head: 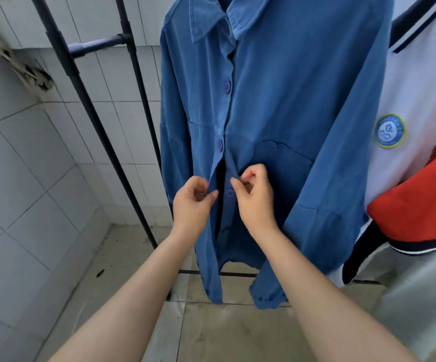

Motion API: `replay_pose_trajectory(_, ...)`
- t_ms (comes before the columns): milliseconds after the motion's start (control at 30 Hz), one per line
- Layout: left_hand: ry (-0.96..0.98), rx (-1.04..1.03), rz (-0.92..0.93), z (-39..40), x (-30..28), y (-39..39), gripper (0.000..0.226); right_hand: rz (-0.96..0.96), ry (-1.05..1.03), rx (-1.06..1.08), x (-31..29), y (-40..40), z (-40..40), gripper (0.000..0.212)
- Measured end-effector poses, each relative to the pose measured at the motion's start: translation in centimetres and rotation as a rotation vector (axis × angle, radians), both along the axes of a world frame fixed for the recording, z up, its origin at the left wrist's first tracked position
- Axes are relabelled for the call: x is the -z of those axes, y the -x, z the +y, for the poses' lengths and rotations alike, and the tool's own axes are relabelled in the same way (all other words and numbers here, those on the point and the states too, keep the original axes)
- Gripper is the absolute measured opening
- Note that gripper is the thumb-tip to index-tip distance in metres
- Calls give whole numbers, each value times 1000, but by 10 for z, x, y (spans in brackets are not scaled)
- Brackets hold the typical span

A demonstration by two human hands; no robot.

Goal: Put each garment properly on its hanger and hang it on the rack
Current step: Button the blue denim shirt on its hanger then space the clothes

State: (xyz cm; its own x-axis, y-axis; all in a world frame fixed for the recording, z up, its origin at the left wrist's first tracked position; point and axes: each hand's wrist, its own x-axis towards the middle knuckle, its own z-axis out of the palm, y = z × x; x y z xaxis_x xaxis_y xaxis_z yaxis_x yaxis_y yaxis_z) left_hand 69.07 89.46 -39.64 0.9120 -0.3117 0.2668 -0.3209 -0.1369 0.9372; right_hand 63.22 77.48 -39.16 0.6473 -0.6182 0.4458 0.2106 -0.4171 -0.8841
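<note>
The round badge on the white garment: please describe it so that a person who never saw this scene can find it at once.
Start from the big blue shirt hanging in the middle; just to its right hangs a white and red jacket. On its white chest panel, beside the shirt's edge, sits the round badge. It is the only emblem in view: a blue circle with a yellow-green rim.

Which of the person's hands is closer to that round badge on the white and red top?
The right hand is nearer. It pinches the blue shirt's front edge, left of and below the badge. The left hand grips the opposite edge, farther left.
</note>
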Motion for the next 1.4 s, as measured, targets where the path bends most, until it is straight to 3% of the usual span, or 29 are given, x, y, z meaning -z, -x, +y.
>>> replay_pose_trajectory(167, -1, 64, 22, 7, -9, 29, 11, 37, 170, -98, 0, 28, 11, 26)
replay_pose_trajectory(467, 123, 133, 219, 24, -20, 58, 6, 166, -5, -218, -15, 67, 23, 11)
replay_pose_trajectory(600, 123, 137, 212, 23, -26, 69, 7, 276, 234, -152, -22, 67, 17, 11)
replay_pose_trajectory(700, 68, 96, 138, 23, -28, 77, 7, 296, 472, 45, -23, 69, 9, 4)
replay_pose_trajectory(767, 27, 51, 77, 23, -29, 80, 7, 311, 552, 31, -23, 72, 11, 3)
replay_pose_trajectory(867, -43, 11, 24, 24, -31, 81, 10, 301, 455, -106, -25, 75, 18, 3)
replay_pose_trajectory(1033, -24, 41, 40, 26, -32, 78, 3, 278, 236, -116, -28, 74, 15, 3)
replay_pose_trajectory(1233, -47, 45, -10, 27, -35, 73, 16, 232, 139, -162, -31, 66, 17, 14)
replay_pose_trajectory(1400, -152, 188, -36, 31, -38, 72, 20, 201, 106, -155, -30, 69, 15, 17)
